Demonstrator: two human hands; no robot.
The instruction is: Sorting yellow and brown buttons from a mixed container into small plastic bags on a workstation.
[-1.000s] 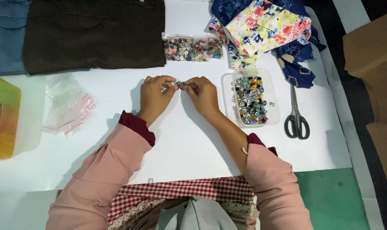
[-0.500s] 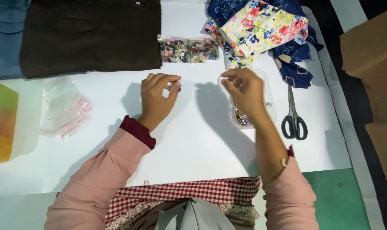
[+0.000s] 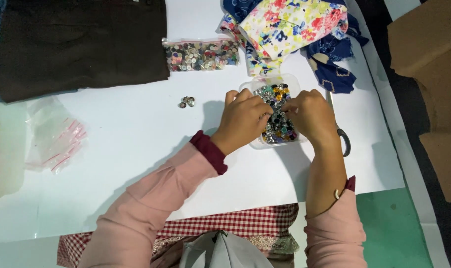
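You sit at a big white tabletop (image 3: pixel 136 164). A dark brown cloth (image 3: pixel 81 44) lies flat at the far left, and a pile of flowery and blue cloth (image 3: pixel 295 30) sits at the far right. Brown cardboard (image 3: pixel 429 59) shows past the right edge, over a dark floor.

Your left hand (image 3: pixel 243 119) and your right hand (image 3: pixel 310 116) are both over the small clear tub (image 3: pixel 290 82). The tub sits on the tabletop, just in front of the flowery pile. It is full of tiny shiny buttons (image 3: pixel 277 111) in many colours.

Your fingers are curled and close together, down among the buttons. I cannot tell if they pinch one.

The buttons look hard, light and slippery. I think they can roll or skip away, so pinch one by its edges with two fingertips. The tub looks light too and may slide if you push it.

Scissors (image 3: pixel 342 139) lie just beside the tub, partly under your right wrist. A clear bag of buttons (image 3: pixel 200 54) lies nearer the brown cloth. Empty little bags (image 3: pixel 57 136) lie at the left. A few loose silver buttons (image 3: pixel 187 101) sit alone on the white top.
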